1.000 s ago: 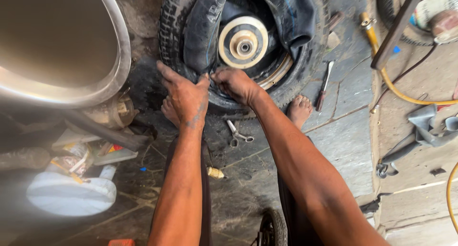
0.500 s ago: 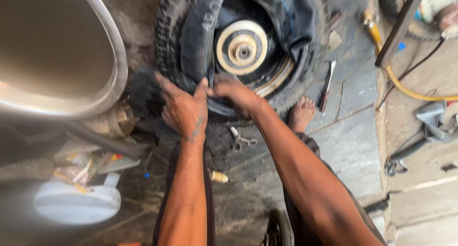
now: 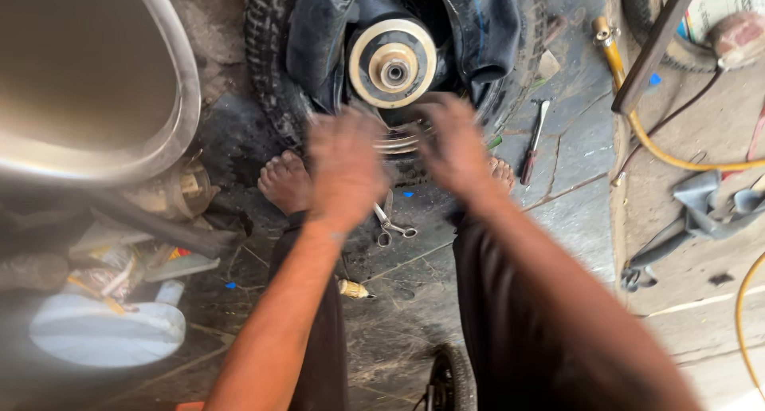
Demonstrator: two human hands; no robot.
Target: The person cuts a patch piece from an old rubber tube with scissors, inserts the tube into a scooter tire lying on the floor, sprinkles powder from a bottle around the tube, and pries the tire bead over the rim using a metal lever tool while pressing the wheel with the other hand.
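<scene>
A black knobbly tyre point(image 3: 267, 76) lies flat on the dirty floor, with a cream and metal hub point(image 3: 392, 62) in its middle. A limp black inner tube point(image 3: 319, 36) hangs out over the rim. My left hand point(image 3: 347, 160) and my right hand point(image 3: 454, 144) hover side by side over the tyre's near edge. Both are blurred by motion, with fingers spread and nothing in them. My bare feet point(image 3: 285, 184) stand at the tyre's near edge, one on each side of the hands.
Small pliers point(image 3: 392, 228) lie on the floor between my legs. A screwdriver point(image 3: 532, 144) and a yellow hose point(image 3: 661, 152) lie to the right. A large metal basin point(image 3: 96, 84) fills the upper left, with a white container point(image 3: 103, 331) below it.
Both hands have let go of the tyre's edge and lifted off it toward me. The view has shifted, so both bare feet now show.
</scene>
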